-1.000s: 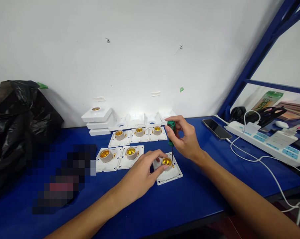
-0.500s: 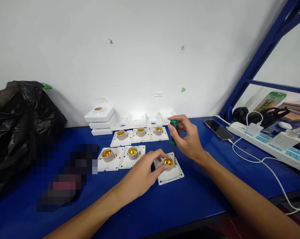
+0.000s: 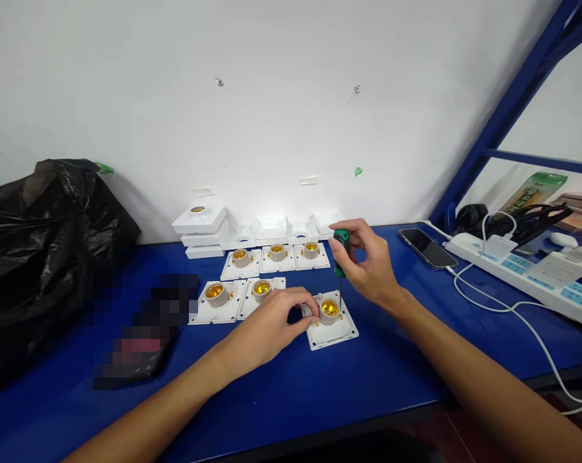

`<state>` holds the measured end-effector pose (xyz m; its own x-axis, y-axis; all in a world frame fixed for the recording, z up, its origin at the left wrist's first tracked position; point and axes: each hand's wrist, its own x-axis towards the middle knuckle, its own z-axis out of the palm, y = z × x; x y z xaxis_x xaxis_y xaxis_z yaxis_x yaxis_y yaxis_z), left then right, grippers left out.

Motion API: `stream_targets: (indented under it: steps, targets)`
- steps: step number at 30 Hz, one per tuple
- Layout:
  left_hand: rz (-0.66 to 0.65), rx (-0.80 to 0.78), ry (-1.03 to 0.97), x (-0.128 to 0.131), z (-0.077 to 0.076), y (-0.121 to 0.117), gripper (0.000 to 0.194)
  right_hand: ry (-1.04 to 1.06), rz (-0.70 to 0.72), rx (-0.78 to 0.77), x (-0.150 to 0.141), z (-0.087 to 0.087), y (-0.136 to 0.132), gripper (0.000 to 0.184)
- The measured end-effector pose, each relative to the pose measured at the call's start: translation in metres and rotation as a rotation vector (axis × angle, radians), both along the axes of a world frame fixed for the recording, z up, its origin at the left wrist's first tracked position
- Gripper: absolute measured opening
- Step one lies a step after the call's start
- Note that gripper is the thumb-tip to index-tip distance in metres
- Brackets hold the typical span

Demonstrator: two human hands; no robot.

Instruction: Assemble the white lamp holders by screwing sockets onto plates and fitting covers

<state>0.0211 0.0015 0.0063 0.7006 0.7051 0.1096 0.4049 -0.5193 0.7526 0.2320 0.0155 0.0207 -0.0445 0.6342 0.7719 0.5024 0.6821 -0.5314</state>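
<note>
My right hand (image 3: 365, 260) grips the green handle of a screwdriver (image 3: 339, 251), which stands upright. Its thin shaft reaches down to the right side of a lamp socket (image 3: 329, 311) with a gold-coloured threaded inside. The socket sits on a square white base plate (image 3: 333, 337) lying on the blue table. At the socket's left side, my left hand (image 3: 285, 318) has thumb and fingers pinched together over the plate; whatever is between the fingertips is too small to make out. Behind my left hand lies a similar plate with a socket (image 3: 262, 290), partly hidden.
More socketed plates (image 3: 216, 297) lie in rows behind, with white covers (image 3: 201, 222) stacked against the wall. A black bag (image 3: 54, 257) and a pixelated dark object (image 3: 146, 334) are left. A phone (image 3: 426, 247), power strip (image 3: 522, 270) and loose white cables are right.
My left thumb and fingers have come off from around the socket and closed together at its left side. The screwdriver stays upright at the socket's right side. The view has shifted slightly.
</note>
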Motion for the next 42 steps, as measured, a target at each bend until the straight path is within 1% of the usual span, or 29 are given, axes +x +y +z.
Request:
stream_targets:
  steps: [4,9,17,21,25,29,34,42]
  targets:
    - [-0.004,-0.003,-0.019,0.0006,-0.0029,0.0011,0.010,0.027,0.013,0.035,0.0001,0.0018,0.0000,0.012]
    - [-0.004,0.003,-0.020,-0.0001,-0.0072,0.0023,0.011,0.019,0.031,0.038,-0.0001,0.0020,-0.0010,0.012]
    - [0.001,0.014,0.002,0.0007,-0.0038,-0.0005,0.011,-0.009,0.043,0.008,-0.0021,0.0001,-0.0011,0.012]
    - [0.004,0.004,0.002,0.0009,-0.0019,-0.0014,0.012,-0.004,0.034,0.031,-0.0015,0.0016,-0.0013,0.012]
    - [-0.006,0.003,-0.007,0.0006,-0.0032,-0.0001,0.011,0.017,0.009,0.051,0.0005,0.0037,-0.0015,0.012]
    - [-0.009,0.006,-0.004,-0.0001,-0.0043,0.0005,0.011,-0.004,0.029,0.028,0.0004,0.0033,-0.0019,0.012]
    - [-0.012,0.003,-0.013,-0.0002,-0.0055,0.0004,0.011,-0.033,0.019,0.036,-0.0011,0.0019,-0.0023,0.013]
    - [-0.025,-0.002,-0.036,-0.0006,-0.0089,0.0017,0.012,-0.022,0.035,0.030,-0.0021,0.0009,-0.0024,0.013]
